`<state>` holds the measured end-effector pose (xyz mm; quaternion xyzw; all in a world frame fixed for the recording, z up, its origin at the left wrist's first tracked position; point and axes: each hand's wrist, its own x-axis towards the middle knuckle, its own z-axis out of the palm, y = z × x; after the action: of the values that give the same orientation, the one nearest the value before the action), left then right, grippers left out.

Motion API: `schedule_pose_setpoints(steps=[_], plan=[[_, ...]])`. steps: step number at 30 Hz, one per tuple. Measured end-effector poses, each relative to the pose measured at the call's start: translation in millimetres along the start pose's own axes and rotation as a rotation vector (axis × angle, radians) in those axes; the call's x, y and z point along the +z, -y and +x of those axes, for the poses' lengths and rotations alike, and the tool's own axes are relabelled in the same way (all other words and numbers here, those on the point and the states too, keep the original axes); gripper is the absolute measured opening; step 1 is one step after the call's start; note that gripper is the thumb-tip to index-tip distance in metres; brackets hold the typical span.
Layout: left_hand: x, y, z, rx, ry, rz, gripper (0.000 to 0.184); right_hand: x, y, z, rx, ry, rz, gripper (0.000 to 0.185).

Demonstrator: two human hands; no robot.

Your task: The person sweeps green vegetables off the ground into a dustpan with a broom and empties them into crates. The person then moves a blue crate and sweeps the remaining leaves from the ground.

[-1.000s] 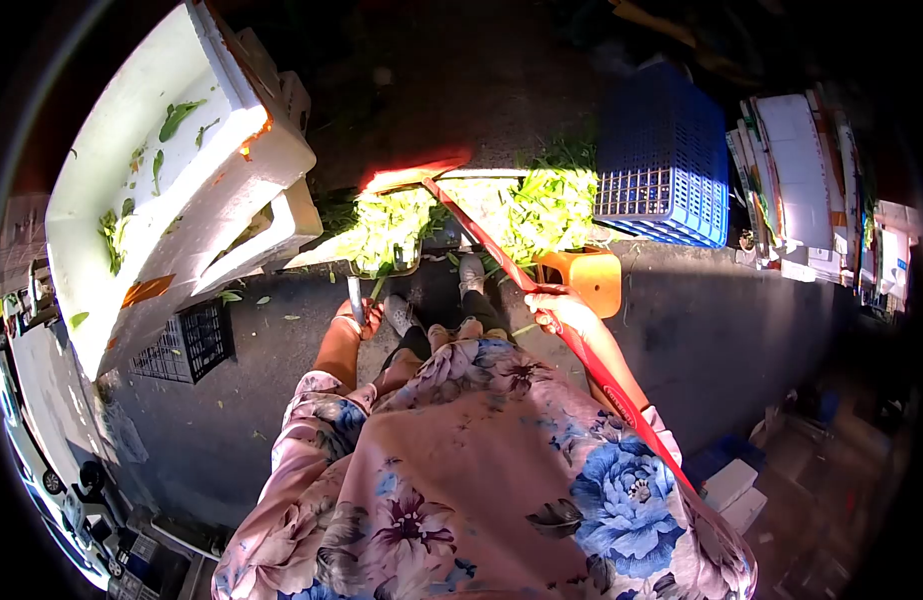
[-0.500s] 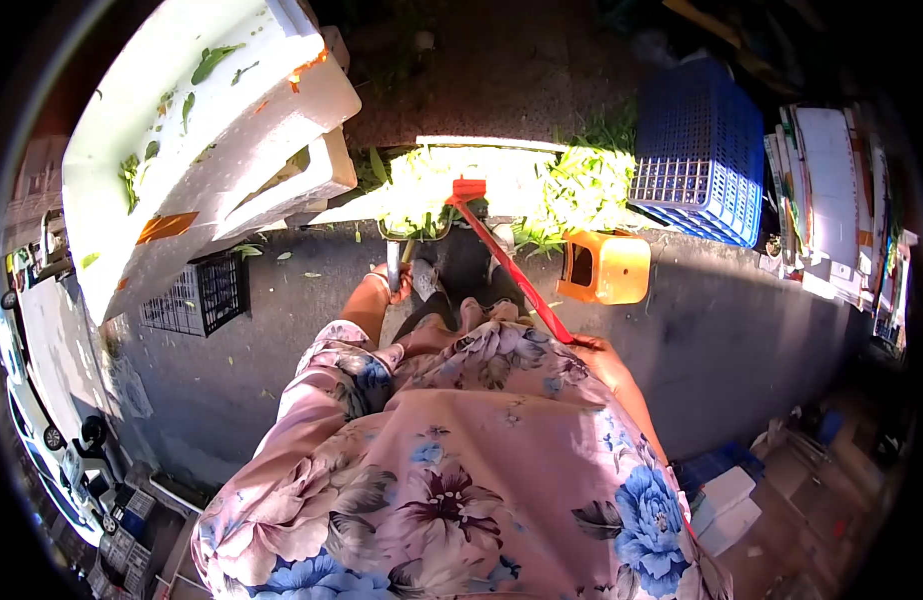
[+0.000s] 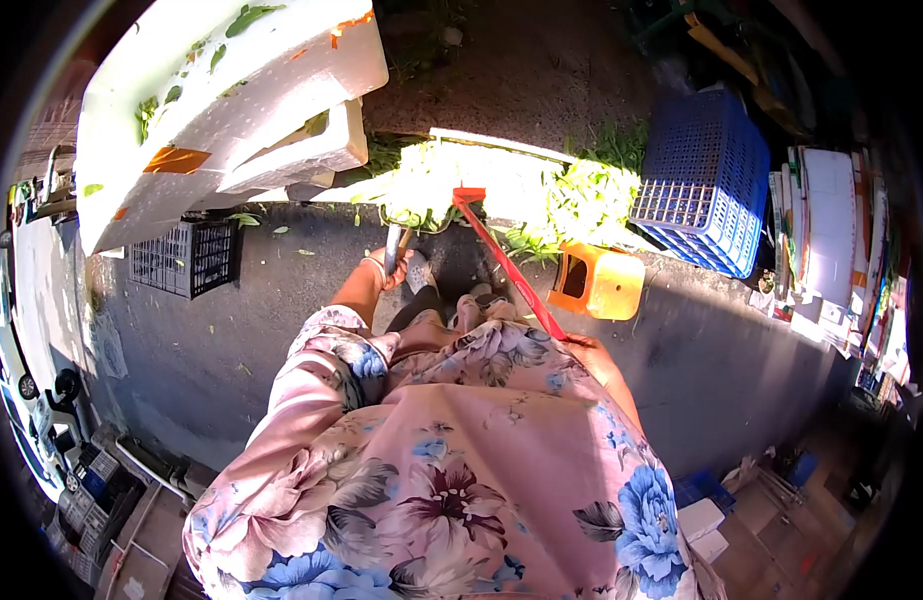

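My left hand (image 3: pixel 394 270) is wrapped round the handle (image 3: pixel 393 248) of a dustpan-like container (image 3: pixel 417 222) with green leaves at its top. At the lower end of a red broom-like tool (image 3: pixel 512 268) is my right hand (image 3: pixel 585 348), closed on it near my shirt. The tool's flat red head (image 3: pixel 469 194) rests by the brightly lit leaves (image 3: pixel 594 200). Some fingers of my right hand are hidden.
White foam boxes (image 3: pixel 222 110) lean at the upper left, above a black crate (image 3: pixel 187 258). An orange stool (image 3: pixel 600 282) lies right of centre, below a blue crate (image 3: pixel 704 185). Flattened boards (image 3: pixel 830 225) stand at the far right.
The red tool's head has moved from a tilted, blurred position to the leaves, and my right hand has come back toward my body along the handle. The view has shifted.
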<state>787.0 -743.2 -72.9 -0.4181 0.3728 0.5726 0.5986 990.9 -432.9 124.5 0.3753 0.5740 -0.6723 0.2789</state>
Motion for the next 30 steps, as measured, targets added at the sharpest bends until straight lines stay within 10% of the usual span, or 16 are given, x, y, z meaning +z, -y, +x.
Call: schedule_pose_setpoints(steps=[17,30], plan=[[-23,125,0,0.205,0.064,-0.088,0.027,-98,27,-53,0.023,0.066,0.371,0.018],[-58,195,-1,0.189,-0.084,-0.138,0.028,-55,81,-10,-0.015,0.084,-0.25,0.012]])
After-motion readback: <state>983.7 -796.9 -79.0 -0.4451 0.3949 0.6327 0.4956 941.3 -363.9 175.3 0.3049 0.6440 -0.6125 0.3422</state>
